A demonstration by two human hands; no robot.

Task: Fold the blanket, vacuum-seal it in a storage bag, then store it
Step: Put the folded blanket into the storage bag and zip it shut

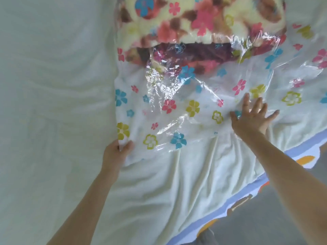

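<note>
With the left hand [117,152] pinching a corner of the bag [177,112] and the right hand [251,119] spread flat on it, wrinkled plastic could probably stop the opening from sealing.

A clear plastic storage bag [177,106] printed with pink, blue and yellow flowers lies flat on a white bed sheet [53,103], and a folded fleece blanket [194,20] in cream, brown and pink sits inside its far end, at the top of the view. The left hand [116,152] pinches the bag's near left corner with the thumb on top, while the right hand [251,117] lies flat on the bag's near part, fingers spread and straight. At the lower right the sheet ends in a blue and orange border [247,202] beside a grey floor [292,200].
</note>
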